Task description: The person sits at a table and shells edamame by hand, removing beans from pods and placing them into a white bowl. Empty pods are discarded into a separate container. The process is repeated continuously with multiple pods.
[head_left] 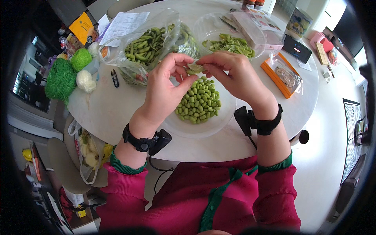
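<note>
Between my two hands is a split edamame pod (195, 68), its pale inner side showing. My left hand (169, 85) pinches the pod's left end with thumb and fingers. The right end is in the fingertips of my right hand (233, 73). Just below them, shelled green edamame beans (199, 101) lie heaped in a shallow translucent plastic container (202, 130). Behind my left hand, a clear plastic bag (164, 20) gapes around whole pods (144, 47). Beyond my right hand, a clear plastic bowl (202, 25) holds emptied pods (229, 46).
Thread snips (115, 78) lie left on the round table (100, 108), near balls of green yarn (60, 78) and white yarn (86, 81). An orange box (283, 75) with a bagged item and a black digital clock (296, 48) stand at right. Printed papers (126, 26) lie behind.
</note>
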`<state>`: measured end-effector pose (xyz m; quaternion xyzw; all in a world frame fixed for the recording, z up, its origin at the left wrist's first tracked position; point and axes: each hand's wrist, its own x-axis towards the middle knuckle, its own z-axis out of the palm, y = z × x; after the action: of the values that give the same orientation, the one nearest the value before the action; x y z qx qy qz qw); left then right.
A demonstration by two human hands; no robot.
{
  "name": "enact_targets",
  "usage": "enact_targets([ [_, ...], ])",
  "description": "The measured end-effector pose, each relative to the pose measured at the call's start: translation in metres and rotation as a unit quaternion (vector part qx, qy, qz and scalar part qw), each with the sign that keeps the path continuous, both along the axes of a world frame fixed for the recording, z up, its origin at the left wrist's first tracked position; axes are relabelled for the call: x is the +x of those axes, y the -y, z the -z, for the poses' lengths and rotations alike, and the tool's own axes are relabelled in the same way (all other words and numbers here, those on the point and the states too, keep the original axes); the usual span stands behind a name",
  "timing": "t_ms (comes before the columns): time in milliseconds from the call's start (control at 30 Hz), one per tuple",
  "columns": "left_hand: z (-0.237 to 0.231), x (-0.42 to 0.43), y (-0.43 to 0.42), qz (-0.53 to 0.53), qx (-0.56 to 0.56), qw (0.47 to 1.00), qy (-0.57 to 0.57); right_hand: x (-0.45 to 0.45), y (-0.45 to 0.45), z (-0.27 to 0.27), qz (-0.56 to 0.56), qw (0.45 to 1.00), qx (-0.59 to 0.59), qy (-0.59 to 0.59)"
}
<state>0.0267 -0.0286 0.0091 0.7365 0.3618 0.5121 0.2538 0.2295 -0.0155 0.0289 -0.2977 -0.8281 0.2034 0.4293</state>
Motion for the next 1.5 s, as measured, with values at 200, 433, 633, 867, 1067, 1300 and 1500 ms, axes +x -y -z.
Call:
enact_targets([
  [200, -0.003, 0.001, 0.005, -0.011, -0.009, 1.000, 0.014, 0.001, 0.002, -0.003, 0.004, 0.999, -0.052, -0.011],
  [433, -0.003, 0.000, 0.002, 0.069, -0.097, 0.987, 0.112, 0.003, 0.002, -0.005, 0.033, 0.996, -0.082, -0.026],
  [633, -0.007, -0.008, 0.002, 0.090, -0.145, 0.980, 0.100, 0.009, -0.004, -0.001, 0.090, 0.990, -0.074, -0.081],
  [867, -0.003, -0.020, -0.011, 0.081, -0.162, 0.980, 0.087, 0.028, -0.030, 0.010, 0.215, 0.964, -0.042, -0.148],
  [1067, -0.001, -0.023, -0.017, 0.068, -0.140, 0.987, 0.029, 0.047, -0.045, 0.021, 0.327, 0.942, 0.059, -0.047],
  [1300, 0.000, -0.052, -0.035, -0.081, -0.044, 0.995, -0.024, 0.052, -0.048, 0.028, 0.378, 0.920, 0.093, 0.043],
  [1500, 0.014, -0.094, -0.068, -0.284, 0.151, 0.915, -0.244, 0.050, -0.048, 0.028, 0.350, 0.937, -0.004, 0.001],
])
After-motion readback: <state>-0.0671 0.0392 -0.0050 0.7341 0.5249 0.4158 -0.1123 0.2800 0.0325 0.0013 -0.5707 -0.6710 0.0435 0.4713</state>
